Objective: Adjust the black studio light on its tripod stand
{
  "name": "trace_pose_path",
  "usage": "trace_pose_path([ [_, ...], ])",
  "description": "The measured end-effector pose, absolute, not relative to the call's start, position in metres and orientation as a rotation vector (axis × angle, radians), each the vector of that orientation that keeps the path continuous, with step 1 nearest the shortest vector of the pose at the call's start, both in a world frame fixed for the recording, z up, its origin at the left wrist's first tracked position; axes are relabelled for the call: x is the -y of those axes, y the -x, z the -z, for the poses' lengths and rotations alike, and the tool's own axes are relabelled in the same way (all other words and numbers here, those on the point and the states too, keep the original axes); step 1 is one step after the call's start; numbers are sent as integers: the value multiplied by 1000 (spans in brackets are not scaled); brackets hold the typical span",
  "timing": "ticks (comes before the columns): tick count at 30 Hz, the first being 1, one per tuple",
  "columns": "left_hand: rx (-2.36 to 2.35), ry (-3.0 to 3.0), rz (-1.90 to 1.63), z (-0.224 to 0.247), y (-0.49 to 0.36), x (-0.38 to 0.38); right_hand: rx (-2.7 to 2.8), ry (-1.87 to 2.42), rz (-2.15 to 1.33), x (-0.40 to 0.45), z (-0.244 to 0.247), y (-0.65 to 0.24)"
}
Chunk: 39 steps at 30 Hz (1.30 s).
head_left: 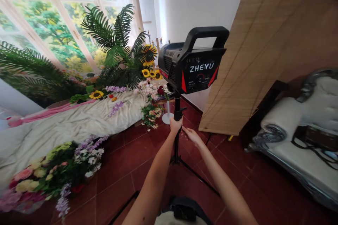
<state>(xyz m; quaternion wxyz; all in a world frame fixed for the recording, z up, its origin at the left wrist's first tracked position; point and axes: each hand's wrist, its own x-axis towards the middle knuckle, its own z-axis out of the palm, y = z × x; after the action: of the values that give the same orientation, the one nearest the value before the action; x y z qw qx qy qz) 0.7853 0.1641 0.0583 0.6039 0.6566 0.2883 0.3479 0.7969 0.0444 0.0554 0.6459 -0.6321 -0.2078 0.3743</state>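
Note:
A black studio light marked ZHEYU, with a carrying handle on top and red trim, is mounted on a black light stand. My left hand is wrapped round the stand's pole, just below a collar with a small knob. Slightly lower and to the right is my right hand, its fingers stretched toward the pole. I see nothing held in it; whether its fingertips touch the pole I cannot tell. The stand's legs spread over the red tiled floor.
Left of the stand, cream cloth is draped beneath palm leaves and sunflowers. Mixed flowers lie at the front left. At right are a woven blind and a white tufted sofa with a brown bag.

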Motion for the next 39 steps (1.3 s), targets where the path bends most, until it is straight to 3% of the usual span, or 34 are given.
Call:
trace_pose_path([
  [4,-660,-1504,-833,-56,-789,-164,585,1570,-722,-43,-53,-799],
  [13,-660,-1475,-845,-57,-790,-160,838,2064,-42,-29,-51,-792],
  [16,-662,-1467,-847,-60,-789,-159,791,1942,-192,-25,-56,-794],
  [22,-688,-1475,-816,-62,-788,-158,342,1689,-903,-32,-71,-803],
  [27,-670,-1508,-845,-60,-791,-160,262,1622,-1018,-42,-71,-806],
  [33,-684,-1488,-859,-55,-793,-161,653,1730,-448,-42,-67,-818],
  [39,-599,-1508,-882,-58,-790,-160,755,1470,-220,-60,-110,-827],
])
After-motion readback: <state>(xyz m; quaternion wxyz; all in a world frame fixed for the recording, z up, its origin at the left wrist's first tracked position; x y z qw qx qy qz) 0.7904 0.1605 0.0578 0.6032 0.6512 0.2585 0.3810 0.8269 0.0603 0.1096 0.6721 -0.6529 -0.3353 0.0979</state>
